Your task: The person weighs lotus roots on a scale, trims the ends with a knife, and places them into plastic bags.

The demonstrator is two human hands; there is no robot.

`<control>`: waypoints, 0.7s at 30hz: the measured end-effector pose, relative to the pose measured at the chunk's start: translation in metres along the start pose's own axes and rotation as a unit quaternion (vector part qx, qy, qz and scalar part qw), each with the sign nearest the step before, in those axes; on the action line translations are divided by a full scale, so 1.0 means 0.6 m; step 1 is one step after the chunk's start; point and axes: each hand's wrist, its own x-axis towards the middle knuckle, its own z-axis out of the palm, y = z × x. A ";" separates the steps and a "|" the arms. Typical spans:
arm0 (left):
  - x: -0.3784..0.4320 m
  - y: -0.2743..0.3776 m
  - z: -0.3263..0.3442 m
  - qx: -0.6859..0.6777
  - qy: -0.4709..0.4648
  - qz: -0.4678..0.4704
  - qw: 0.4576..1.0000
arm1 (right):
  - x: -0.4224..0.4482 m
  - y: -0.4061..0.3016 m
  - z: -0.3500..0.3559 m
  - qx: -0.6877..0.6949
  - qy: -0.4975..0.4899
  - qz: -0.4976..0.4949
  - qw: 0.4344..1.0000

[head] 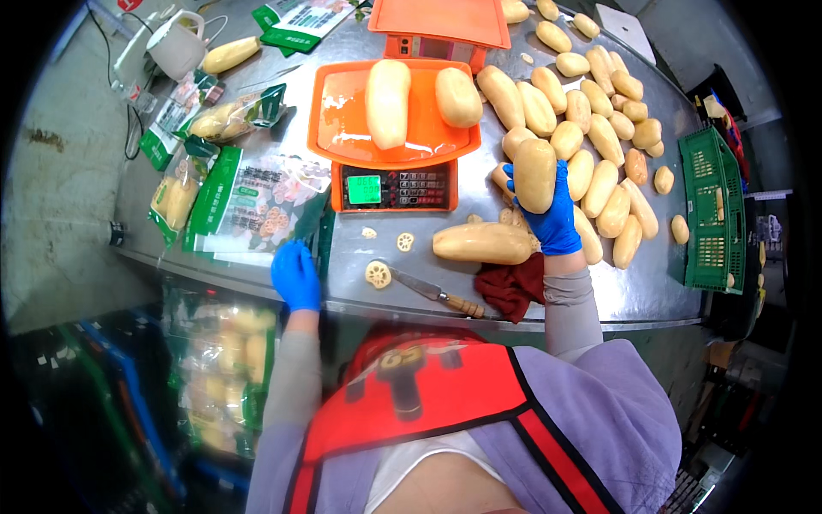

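My right hand [552,221], in a blue glove, holds a peeled lotus root segment [535,175] upright above the table's right half. Two more segments, a long one [388,106] and a shorter one [458,97], lie on the orange pan [340,144] of a digital scale [395,187] with a lit green display. At the table's front edge is my gloved left hand [296,276], beside the lower corner of a stack of printed plastic bags [257,205]; its fingertips are hard to make out. A long lotus root [483,243] lies left of my right wrist.
Many peeled lotus roots [603,138] cover the right side. A knife [424,284], cut slices [378,274] and a dark red cloth [510,286] lie in front. Filled bags [176,199] are on the left. A green crate [713,209] stands right; a second orange scale [440,26] stands behind.
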 end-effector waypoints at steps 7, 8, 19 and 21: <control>0.004 0.001 -0.007 -0.012 -0.003 0.016 1.000 | -0.009 0.034 0.022 -0.108 -0.061 0.007 0.992; 0.004 0.004 -0.009 0.000 0.007 0.019 1.000 | -0.009 0.046 0.024 -0.132 -0.066 -0.007 0.989; 0.048 0.247 -0.004 -0.595 -0.253 -0.204 0.735 | -0.052 0.172 0.098 -0.327 -0.140 -0.062 0.933; 0.056 0.270 -0.010 -0.672 -0.281 -0.311 0.610 | -0.065 0.173 0.104 -0.306 -0.159 -0.032 0.938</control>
